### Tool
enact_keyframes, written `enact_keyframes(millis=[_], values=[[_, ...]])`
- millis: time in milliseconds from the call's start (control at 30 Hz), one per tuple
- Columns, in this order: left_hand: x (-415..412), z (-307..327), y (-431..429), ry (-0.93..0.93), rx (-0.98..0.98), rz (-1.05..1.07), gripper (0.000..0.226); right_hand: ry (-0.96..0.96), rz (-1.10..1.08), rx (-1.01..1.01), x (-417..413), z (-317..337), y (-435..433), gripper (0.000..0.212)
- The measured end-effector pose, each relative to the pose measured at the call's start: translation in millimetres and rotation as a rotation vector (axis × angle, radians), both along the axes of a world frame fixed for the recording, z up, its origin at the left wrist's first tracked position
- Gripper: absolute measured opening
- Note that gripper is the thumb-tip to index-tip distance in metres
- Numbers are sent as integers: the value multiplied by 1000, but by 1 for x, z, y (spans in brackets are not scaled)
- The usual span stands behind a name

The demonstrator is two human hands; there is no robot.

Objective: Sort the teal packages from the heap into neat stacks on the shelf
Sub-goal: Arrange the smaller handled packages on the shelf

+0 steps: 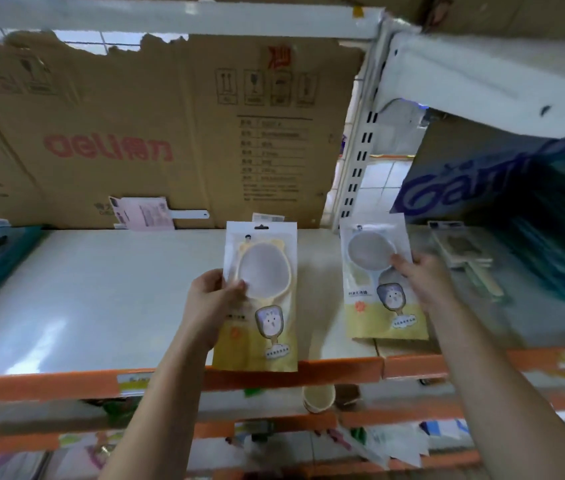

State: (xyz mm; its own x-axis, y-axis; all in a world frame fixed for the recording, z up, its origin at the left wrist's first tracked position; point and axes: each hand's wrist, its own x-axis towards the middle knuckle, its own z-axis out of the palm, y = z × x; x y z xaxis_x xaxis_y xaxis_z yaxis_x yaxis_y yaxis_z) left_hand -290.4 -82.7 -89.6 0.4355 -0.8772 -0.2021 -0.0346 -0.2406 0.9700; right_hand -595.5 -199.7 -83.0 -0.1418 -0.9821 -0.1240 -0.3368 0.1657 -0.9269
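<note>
Up and left of the fingers (236, 289) of the left hand (210, 299), a large brown cardboard box (118, 109) carries the red brand "deli" with two red Chinese characters. Straight above those fingers it shows four black handling pictograms and a printed table, too blurred to read. Up and right of the fingers (400, 263) of the right hand (419, 282), a dark grey-blue carton (454, 150) bears blue letters beginning "Gam". Print on the yellow-and-white pouch (263, 327) in the left fingers and the matching pouch (385, 317) in the right is illegible.
</note>
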Motion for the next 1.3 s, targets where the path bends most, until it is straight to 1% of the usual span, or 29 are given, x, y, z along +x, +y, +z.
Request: enact_keyframes(millis=[133,333,433,467,633,767,900,1000,1067,1133,1233,1300], values=[[-27,-2,-1,6,11,-20,6,83,31,67,-25,-9,-21,29],[-48,-6,1,-6,27,8,5,361,70,31,-35,-6,-42,23],[-55,-7,2,-27,49,34,6,502,108,50,-40,-8,-47,30],[-59,-7,2,-27,54,41,7,519,116,50,-42,-9,-49,31],[-78,-8,0,-12,44,47,6,486,183,33,-49,-14,-48,33],[-96,-6,-6,21,32,57,9,531,198,-25,-59,-15,-39,35],[-117,1,-17,79,7,29,7,553,256,-177,-81,-20,-24,20],[-133,11,-30,127,-1,5,7,663,325,-281,-104,-30,-7,14],[-144,15,-43,192,-27,-10,9,724,363,-327,-119,-39,4,16],[-157,19,-58,217,-48,-54,11,750,390,-363,-131,-47,13,18],[-181,22,-83,204,-44,-106,10,799,420,-402,-139,-52,19,22],[-196,17,-98,160,-23,-124,9,822,419,-441,-139,-53,22,23]])
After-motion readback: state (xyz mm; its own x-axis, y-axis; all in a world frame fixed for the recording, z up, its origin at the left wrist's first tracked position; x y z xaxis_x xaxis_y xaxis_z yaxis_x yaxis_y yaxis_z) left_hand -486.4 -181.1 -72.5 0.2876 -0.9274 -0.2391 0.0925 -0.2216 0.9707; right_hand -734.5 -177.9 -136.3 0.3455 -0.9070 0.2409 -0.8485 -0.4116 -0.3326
